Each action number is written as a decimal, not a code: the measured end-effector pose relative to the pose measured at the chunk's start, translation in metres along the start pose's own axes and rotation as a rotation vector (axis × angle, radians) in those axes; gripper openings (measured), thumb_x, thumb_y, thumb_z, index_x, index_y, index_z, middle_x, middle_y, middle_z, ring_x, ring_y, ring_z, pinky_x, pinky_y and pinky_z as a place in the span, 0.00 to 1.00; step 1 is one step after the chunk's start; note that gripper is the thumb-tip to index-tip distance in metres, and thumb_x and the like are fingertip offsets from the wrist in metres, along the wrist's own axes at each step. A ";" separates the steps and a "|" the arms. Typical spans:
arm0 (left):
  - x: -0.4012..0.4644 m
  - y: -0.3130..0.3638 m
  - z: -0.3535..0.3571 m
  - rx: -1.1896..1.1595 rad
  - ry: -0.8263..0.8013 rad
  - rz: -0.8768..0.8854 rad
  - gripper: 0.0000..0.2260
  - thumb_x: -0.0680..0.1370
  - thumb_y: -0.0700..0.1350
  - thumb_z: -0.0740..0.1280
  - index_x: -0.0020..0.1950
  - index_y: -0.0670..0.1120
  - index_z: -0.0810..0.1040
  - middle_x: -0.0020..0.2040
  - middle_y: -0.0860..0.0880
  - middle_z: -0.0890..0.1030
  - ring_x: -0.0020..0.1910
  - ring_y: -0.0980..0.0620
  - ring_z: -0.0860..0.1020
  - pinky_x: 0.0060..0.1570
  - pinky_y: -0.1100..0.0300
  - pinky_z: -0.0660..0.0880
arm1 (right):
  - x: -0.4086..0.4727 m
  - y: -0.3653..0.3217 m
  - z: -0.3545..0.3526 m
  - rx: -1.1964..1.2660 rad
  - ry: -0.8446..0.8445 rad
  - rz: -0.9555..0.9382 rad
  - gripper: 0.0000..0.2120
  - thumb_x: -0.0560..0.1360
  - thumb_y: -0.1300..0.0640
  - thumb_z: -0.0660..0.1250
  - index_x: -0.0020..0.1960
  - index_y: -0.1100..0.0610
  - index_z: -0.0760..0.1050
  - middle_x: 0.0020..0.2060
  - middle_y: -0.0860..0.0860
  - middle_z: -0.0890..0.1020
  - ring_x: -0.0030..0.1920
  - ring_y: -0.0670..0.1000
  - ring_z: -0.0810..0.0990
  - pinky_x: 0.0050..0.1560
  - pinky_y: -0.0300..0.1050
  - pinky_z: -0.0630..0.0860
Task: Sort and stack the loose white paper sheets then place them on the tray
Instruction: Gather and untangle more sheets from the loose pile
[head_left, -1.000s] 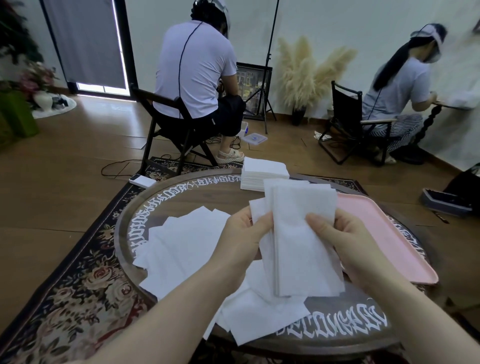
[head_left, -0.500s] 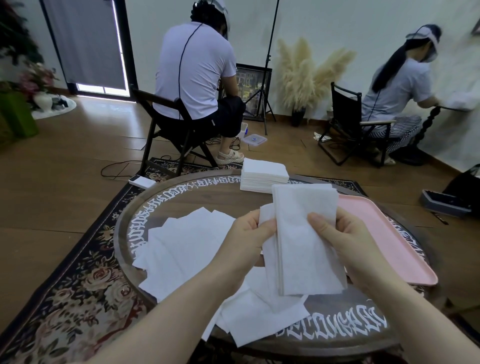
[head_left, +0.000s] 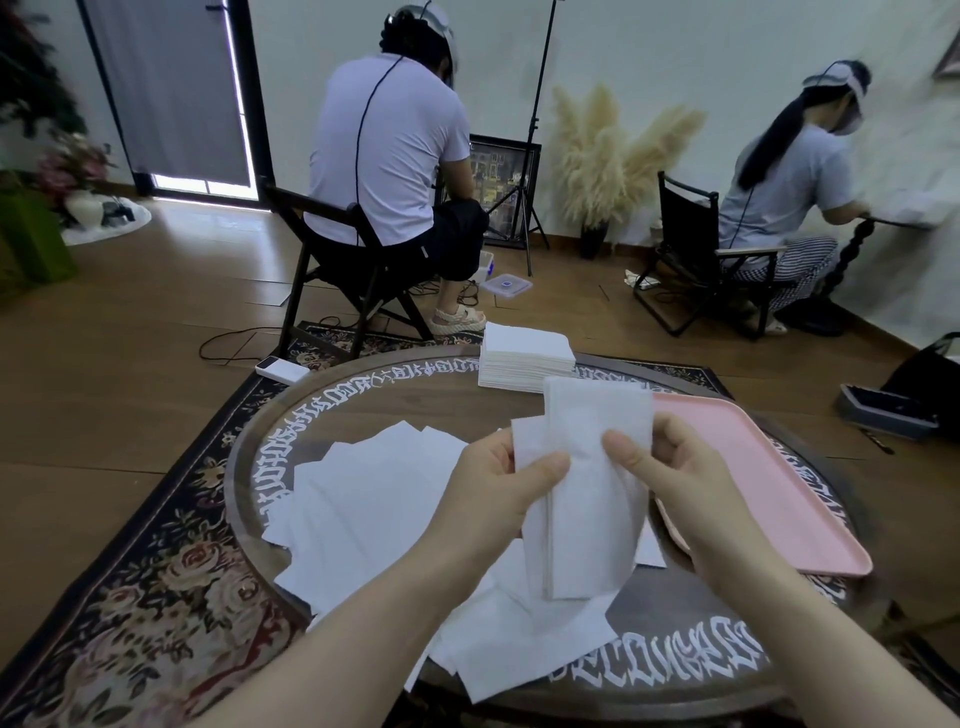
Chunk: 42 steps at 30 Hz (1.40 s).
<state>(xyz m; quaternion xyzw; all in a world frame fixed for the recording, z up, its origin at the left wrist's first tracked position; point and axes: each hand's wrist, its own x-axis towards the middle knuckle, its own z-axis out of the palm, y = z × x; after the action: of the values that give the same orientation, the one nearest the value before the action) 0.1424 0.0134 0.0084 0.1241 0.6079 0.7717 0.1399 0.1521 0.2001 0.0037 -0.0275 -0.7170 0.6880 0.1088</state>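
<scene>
Head view: both hands pinch white sheets beside bare pink tray.

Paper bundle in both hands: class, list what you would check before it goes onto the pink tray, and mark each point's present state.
1. Left hand grips the paper bundle: ok.
2. Right hand grips it too: ok.
3. Bundle edges flush: not ok, one sheet juts out at its upper left.
4. Pink tray has bare room: ok.
5. All loose sheets gathered off the table: not ok.
6. Sheet count in the bundle: cannot tell.
</scene>
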 end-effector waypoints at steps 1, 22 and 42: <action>0.000 0.001 0.000 -0.012 -0.018 -0.007 0.07 0.79 0.40 0.67 0.55 0.47 0.81 0.48 0.49 0.86 0.41 0.55 0.84 0.31 0.64 0.76 | 0.002 -0.001 -0.002 0.000 -0.003 0.017 0.29 0.64 0.45 0.76 0.61 0.54 0.76 0.55 0.50 0.85 0.56 0.51 0.84 0.56 0.52 0.78; 0.009 -0.001 -0.010 -0.103 0.321 -0.068 0.13 0.84 0.45 0.59 0.47 0.45 0.82 0.45 0.47 0.86 0.41 0.52 0.82 0.41 0.57 0.80 | 0.003 -0.007 0.000 0.182 0.120 -0.151 0.11 0.70 0.52 0.69 0.50 0.56 0.82 0.45 0.50 0.87 0.45 0.48 0.86 0.43 0.42 0.81; 0.007 0.007 -0.005 -0.155 0.025 -0.165 0.14 0.80 0.41 0.58 0.56 0.38 0.82 0.49 0.40 0.85 0.43 0.47 0.83 0.42 0.51 0.81 | -0.007 -0.002 0.012 -0.117 -0.100 0.031 0.11 0.71 0.52 0.70 0.52 0.53 0.81 0.45 0.52 0.87 0.42 0.51 0.86 0.45 0.49 0.80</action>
<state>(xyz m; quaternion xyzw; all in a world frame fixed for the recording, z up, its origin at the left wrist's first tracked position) 0.1332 0.0100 0.0138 0.0529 0.5561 0.8038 0.2045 0.1572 0.1865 0.0045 -0.0105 -0.7600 0.6470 0.0604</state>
